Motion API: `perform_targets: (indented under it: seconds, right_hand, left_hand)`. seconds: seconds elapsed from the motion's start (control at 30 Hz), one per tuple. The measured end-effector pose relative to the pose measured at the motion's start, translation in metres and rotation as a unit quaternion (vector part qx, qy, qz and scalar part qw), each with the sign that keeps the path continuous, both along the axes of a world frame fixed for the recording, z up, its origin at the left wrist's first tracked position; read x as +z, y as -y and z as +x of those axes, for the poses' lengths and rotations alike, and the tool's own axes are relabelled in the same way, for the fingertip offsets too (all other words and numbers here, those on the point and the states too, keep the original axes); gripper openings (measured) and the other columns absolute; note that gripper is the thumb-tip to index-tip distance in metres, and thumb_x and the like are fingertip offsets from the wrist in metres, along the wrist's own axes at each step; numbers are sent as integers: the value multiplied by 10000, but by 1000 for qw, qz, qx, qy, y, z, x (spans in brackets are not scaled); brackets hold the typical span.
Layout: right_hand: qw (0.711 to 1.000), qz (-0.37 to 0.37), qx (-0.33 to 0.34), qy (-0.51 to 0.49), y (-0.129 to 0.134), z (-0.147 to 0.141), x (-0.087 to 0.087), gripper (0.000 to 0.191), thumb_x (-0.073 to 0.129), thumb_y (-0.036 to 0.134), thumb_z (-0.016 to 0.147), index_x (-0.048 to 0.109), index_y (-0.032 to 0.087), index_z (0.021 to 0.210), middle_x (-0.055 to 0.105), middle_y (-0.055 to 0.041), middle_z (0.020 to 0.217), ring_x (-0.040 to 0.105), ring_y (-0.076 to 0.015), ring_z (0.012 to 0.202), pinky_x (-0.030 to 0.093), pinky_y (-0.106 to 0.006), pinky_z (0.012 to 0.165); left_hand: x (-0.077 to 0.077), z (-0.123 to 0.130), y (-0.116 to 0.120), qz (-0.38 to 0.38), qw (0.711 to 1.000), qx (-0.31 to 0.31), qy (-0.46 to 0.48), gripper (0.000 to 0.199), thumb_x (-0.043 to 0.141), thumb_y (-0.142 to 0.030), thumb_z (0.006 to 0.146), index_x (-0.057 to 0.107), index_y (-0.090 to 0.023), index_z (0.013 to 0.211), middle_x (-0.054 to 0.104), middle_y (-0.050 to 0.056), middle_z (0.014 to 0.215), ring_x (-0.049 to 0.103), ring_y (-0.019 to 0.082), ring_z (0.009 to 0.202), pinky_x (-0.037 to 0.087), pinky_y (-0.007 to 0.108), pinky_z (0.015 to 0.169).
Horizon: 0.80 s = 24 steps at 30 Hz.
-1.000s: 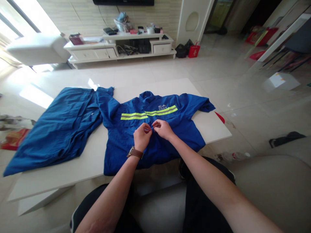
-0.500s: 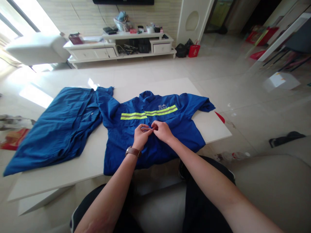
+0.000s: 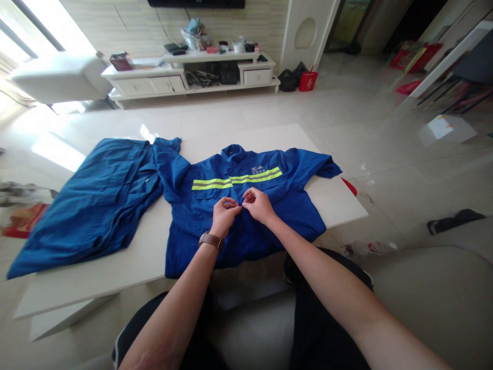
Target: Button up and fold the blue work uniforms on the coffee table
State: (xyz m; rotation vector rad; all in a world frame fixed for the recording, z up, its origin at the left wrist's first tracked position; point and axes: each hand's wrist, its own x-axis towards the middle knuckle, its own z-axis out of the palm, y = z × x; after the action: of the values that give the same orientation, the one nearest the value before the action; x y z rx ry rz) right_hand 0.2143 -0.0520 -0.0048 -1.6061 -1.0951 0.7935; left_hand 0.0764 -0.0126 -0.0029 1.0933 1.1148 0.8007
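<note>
1. Cloth of a royal-blue work jacket [image 3: 246, 236], marked with yellow-and-grey reflective stripes and a white chest print, is laid front upward on a low white table [image 3: 339, 204], with the collar turned away from the seated person.
2. The front edge of the jacket, just below the stripes, is pinched between the thumb and fingertips of the left hand [image 3: 224, 215].
3. The same front edge is pinched by the thumb and forefinger of the right hand [image 3: 259, 205], close beside the left fingertips; the exact bit of cloth is too small to be made out.
4. A brown-strapped wristwatch [image 3: 211, 240] is worn on the left wrist.
5. A flat, creased blue cloth garment [image 3: 103, 205] is spread on the left part of the table, where it is met by one jacket sleeve.
6. Beyond the table, a long white television cabinet [image 3: 134, 86] is set against the wall, and a bright red bag [image 3: 308, 81] is stood near its right end.
</note>
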Motion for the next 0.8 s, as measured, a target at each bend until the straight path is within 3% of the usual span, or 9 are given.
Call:
perform_targets:
  seconds: [0.27, 0.47, 0.67, 0.8]
  right_hand:
    - [997, -33, -4, -70, -5, 4, -5, 221, 693, 68, 660, 632, 197, 829, 658, 40, 711, 646, -141, 689, 518, -261, 688]
    - [986, -72, -16, -149, -7, 4, -2, 226, 713, 68, 628, 635, 187, 804, 678, 35, 691, 673, -153, 721, 535, -270, 728]
    - [970, -150, 0, -189, -11, 2, 5, 219, 709, 55, 599, 662, 172, 778, 681, 34, 659, 644, -136, 666, 520, -256, 698]
    - [974, -154, 30, -166, -11, -1, 8, 201, 702, 61, 591, 673, 165, 761, 641, 50, 621, 590, -120, 627, 492, -245, 671]
  left_hand:
    - [-4, -3, -2, 38, 998, -40, -29, 440, 869, -272, 528, 606, -170, 867, 658, -8, 704, 598, 115, 621, 429, 213, 579]
    - [-6, -4, -4, 101, 989, -56, -87, 341, 789, -185, 600, 609, -186, 890, 655, -8, 718, 618, 137, 645, 462, 238, 617]
    - [8, -7, 7, 248, 949, -54, -185, 212, 669, -94, 685, 642, -202, 865, 604, -26, 691, 557, 134, 644, 413, 251, 653]
    - [11, -10, 8, 315, 919, -87, -221, 201, 588, -68, 731, 682, -198, 853, 596, -7, 695, 549, 151, 668, 397, 272, 667]
